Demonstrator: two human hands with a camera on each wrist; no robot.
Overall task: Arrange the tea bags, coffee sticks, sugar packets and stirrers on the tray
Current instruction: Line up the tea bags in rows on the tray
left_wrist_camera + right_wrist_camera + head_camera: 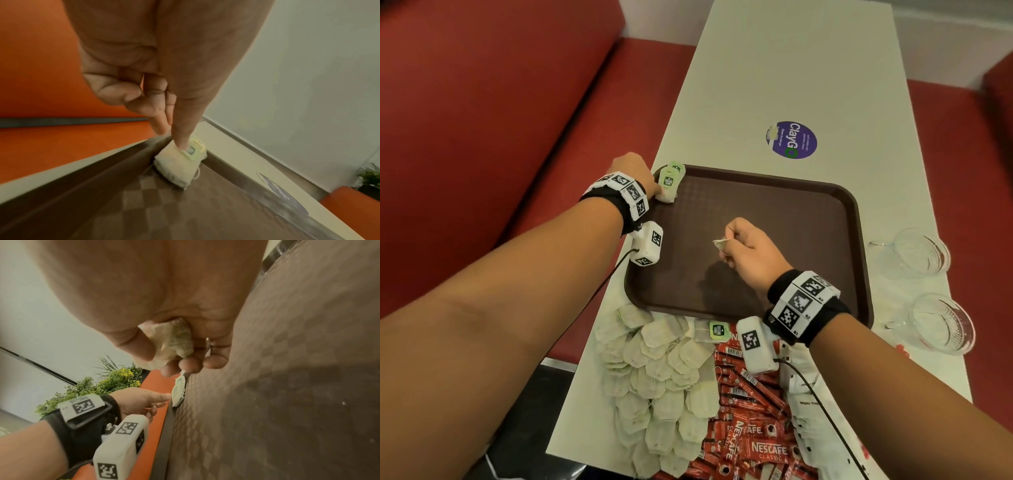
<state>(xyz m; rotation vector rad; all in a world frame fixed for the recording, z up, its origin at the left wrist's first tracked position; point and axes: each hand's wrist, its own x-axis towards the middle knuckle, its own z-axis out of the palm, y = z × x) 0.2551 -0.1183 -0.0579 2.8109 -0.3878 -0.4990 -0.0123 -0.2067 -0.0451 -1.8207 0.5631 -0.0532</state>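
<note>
- The task is barely started: the brown tray (pixel 791 219) holds only a small stack of tea bags (pixel 669 185) in its far corner, under the left hand (pixel 635 171).
- That left hand presses the stack with a straight forefinger (nothing is gripped).
- The right hand (pixel 751 251), over the tray's middle, is curled round one more tea bag (pixel 720 244).
- Left to do, by this judgement, is nearly everything: the loose tea bags (pixel 657 387), red coffee sticks (pixel 750 411) and white sugar packets (pixel 804 397) lie heaped on the bench (pixel 808 68) nearer the person than both hands.
- No stirrers can be made out.
</note>
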